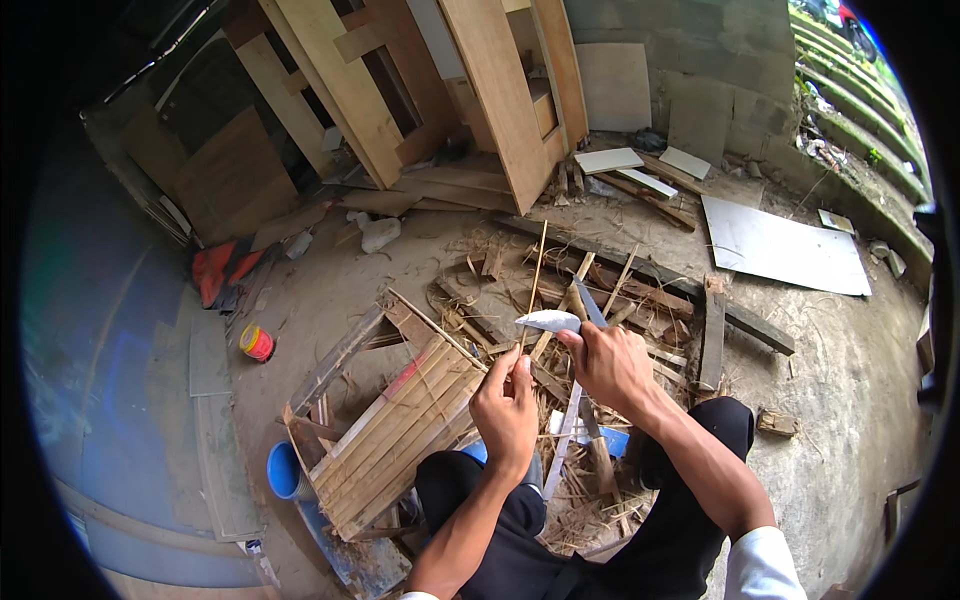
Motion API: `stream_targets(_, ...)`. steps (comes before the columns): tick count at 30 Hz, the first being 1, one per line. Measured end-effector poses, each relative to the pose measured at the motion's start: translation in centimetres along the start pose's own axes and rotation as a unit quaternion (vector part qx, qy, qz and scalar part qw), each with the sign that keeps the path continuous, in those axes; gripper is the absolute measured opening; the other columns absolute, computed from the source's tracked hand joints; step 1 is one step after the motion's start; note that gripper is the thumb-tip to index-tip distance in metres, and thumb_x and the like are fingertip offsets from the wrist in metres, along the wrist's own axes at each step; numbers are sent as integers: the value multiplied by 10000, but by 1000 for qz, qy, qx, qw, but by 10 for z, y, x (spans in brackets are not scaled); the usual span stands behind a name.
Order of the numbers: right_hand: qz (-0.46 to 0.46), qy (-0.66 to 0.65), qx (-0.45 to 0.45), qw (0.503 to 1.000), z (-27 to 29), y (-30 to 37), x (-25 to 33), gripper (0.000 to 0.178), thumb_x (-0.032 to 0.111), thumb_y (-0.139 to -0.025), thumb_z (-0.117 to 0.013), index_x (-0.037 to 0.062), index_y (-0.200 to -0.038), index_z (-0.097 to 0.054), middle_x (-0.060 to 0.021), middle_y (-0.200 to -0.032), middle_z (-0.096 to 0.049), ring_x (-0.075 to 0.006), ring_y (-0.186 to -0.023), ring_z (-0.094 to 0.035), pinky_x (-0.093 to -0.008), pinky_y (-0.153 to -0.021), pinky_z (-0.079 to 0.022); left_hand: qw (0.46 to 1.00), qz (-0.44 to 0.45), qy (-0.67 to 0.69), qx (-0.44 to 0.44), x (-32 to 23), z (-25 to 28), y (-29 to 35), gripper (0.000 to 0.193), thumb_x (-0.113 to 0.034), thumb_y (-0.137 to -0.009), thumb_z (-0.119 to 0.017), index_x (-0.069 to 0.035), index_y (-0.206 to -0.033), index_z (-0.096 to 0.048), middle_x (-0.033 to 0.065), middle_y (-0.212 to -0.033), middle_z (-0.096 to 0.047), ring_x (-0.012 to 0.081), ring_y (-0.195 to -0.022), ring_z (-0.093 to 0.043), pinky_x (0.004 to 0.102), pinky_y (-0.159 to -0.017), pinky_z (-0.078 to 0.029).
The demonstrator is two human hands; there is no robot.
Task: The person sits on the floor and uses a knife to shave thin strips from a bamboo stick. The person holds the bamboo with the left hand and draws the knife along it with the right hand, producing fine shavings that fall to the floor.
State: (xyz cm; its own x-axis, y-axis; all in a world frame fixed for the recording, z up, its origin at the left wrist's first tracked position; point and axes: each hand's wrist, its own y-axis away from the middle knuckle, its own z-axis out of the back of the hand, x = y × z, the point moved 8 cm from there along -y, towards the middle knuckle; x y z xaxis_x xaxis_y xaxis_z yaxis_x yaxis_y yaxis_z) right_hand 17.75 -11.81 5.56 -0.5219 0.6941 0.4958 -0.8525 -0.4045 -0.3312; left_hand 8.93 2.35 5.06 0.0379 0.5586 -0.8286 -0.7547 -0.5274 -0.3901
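Note:
My left hand (506, 408) pinches a thin wooden strip (539, 262) between thumb and fingers, and the strip points up and away from me. In my right hand (612, 365) is a knife (548, 320), its handle wrapped by the fingers and its broad pale blade pointing left. The blade lies across the strip, just above my left fingertips; whether it touches cannot be made out. Behind my right hand a flat grey metal strip (590, 302) slants upward. Below both hands, wood scraps and shavings (590, 500) lie between my knees.
A slatted wooden piece (400, 420) stands at my left, beside a blue bucket (287, 470). Farther left is a red and yellow tin (257, 343). Dark beams (712, 335) lie ahead and right, near a white board (785, 245). Tall wooden panels (505, 100) lean at the back.

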Motion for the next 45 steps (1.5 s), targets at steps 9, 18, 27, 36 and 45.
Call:
stream_targets(9, -213, -128, -122, 961, 28, -36, -77, 611, 428, -1013, -330, 3, -663, -594, -40, -437, -455, -129, -327, -325, -329, -311, -291, 998, -65, 6, 27, -15, -8, 19, 148, -120, -906, -619, 7, -973, -655, 42, -680, -632, 63, -543, -511, 240, -483, -397)
stream_targets(18, -92, -144, 92, 981, -7, 1, -28, 564, 423, -1005, -353, -16, -752, -603, -161, -496, -546, -260, -417, -531, -420, -468, -451, 1000, -5, -3, 10, 6, 4, -2, 136, -114, -895, -624, 4, -958, -642, 93, -727, -652, 162, -605, -597, 287, -542, -447)
stream_targets(27, 19, 23, 40, 999, -16, -8, -9, 495, 367, -993, -395, 10, -690, -555, -180, -487, -537, -334, -396, -538, -416, -410, -429, 998, 15, 51, 31, 0, -2, 0, 154, -126, -922, -597, 4, -991, -644, 97, -717, -648, 151, -621, -610, 285, -540, -456)
stream_targets(36, -239, -154, -77, 956, 25, -39, -131, 641, 427, -1017, -317, 1, -601, -555, -100, -488, -526, -150, -373, -412, -350, -347, -334, 978, 39, 138, 152, -5, -31, 26, 154, -133, -937, -579, -28, -1022, -653, 19, -733, -634, 73, -628, -568, 215, -518, -417)
stream_targets(45, -27, -38, 132, 990, -36, 5, 2, 537, 378, -1016, -340, 24, -692, -579, -120, -466, -538, -220, -340, -491, -388, -346, -397, 993, 26, 75, 93, 11, -9, 0, 205, -165, -955, -549, -33, -1043, -678, -55, -633, -512, 16, -538, -397, 223, -465, -312)
